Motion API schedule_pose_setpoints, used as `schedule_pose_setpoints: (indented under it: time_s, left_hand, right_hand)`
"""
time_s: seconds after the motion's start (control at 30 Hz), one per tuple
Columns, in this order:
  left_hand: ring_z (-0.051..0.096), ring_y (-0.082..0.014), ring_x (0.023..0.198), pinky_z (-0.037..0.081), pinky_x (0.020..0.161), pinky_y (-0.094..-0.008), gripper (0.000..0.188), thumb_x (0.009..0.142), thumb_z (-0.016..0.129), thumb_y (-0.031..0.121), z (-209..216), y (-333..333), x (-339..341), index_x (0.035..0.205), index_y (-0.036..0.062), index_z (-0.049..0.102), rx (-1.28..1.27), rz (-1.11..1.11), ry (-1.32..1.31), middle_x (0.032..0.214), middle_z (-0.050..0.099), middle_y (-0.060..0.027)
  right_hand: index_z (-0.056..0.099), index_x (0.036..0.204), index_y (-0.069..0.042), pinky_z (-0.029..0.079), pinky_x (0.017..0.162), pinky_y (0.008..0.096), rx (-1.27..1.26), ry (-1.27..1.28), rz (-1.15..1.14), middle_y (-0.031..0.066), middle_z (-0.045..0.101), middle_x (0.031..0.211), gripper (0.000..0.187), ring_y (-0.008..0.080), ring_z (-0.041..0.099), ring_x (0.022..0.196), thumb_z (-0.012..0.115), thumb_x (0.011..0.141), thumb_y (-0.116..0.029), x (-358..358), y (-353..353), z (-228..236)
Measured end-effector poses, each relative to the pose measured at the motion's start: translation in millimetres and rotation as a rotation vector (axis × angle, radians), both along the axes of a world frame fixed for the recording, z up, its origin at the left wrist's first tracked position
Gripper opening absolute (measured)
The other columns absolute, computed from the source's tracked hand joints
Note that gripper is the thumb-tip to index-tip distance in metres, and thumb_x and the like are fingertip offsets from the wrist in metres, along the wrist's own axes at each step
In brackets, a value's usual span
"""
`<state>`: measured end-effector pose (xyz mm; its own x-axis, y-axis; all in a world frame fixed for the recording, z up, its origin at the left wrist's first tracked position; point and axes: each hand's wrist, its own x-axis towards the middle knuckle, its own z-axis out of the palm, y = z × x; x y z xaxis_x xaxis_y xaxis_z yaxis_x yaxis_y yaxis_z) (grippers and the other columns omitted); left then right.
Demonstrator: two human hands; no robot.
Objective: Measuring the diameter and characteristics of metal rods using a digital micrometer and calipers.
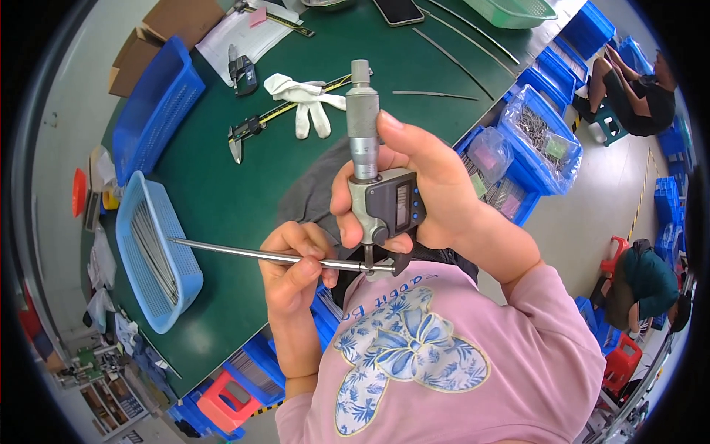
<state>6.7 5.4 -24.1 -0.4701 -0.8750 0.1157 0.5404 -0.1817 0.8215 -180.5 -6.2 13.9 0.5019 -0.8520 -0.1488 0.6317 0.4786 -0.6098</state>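
My right hand (433, 174) grips a digital micrometer (379, 200), its grey thimble pointing away from me and its small display facing up. In my left hand (299, 266) a thin metal rod (244, 252) is pinched between thumb and fingers. The rod's near end lies in the micrometer's jaw, by the spindle; whether the spindle presses on it I cannot tell. Its other end reaches left to the rim of a light blue basket (194, 275), which holds several similar rods (151, 248).
On the green table (222, 200) lie a white glove (307, 96), a digital caliper (251, 127), another micrometer (242, 70), loose rods (436, 95) and a phone (399, 10). A blue basket (151, 111) stands far left. Blue bins (543, 140) of parts stand right; two people sit beyond.
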Motion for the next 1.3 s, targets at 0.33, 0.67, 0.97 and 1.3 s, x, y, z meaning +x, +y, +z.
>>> schedule_pose_setpoints:
  time_s: [0.33,0.67,0.97,1.3]
  left_hand:
    - [0.046,-0.0136,0.047,0.039,0.041,-0.0222,0.017,0.072,0.059,0.011,0.9,0.2,0.7,0.072,0.0010,0.046,-0.014,0.005,-0.008,0.062,0.046,-0.0109]
    - [0.047,-0.0139,0.046,0.039,0.041,-0.0224,0.016,0.071,0.060,0.010,4.3,0.3,-0.9,0.072,0.0005,0.047,-0.013,0.007,-0.029,0.062,0.048,-0.0112]
    - [0.047,-0.0142,0.047,0.040,0.042,-0.0227,0.017,0.071,0.061,0.010,3.6,0.7,-2.5,0.072,0.0005,0.047,0.009,-0.013,-0.014,0.062,0.047,-0.0110]
    - [0.046,-0.0138,0.047,0.040,0.041,-0.0225,0.016,0.071,0.059,0.010,2.0,0.1,-1.5,0.073,0.0007,0.046,-0.009,-0.004,0.004,0.063,0.046,-0.0110]
  right_hand:
    - [0.054,0.083,0.008,0.037,0.030,0.0210,-0.042,-0.013,0.031,0.0208,0.058,0.067,0.068,0.0157,0.046,0.035,0.026,0.082,-0.054,-1.3,0.4,1.1]
    - [0.052,0.086,0.010,0.037,0.031,0.0221,-0.026,-0.176,0.004,0.0246,0.056,0.069,0.067,0.0188,0.045,0.035,0.022,0.084,-0.050,-2.4,1.7,-4.8]
    - [0.054,0.084,0.007,0.036,0.030,0.0219,-0.057,-0.051,-0.015,0.0225,0.057,0.067,0.068,0.0176,0.046,0.036,0.025,0.082,-0.055,-3.2,3.6,-3.4]
    - [0.054,0.085,0.008,0.037,0.031,0.0209,-0.049,-0.088,0.026,0.0216,0.057,0.068,0.068,0.0162,0.046,0.035,0.027,0.082,-0.054,-2.1,3.1,-2.9]
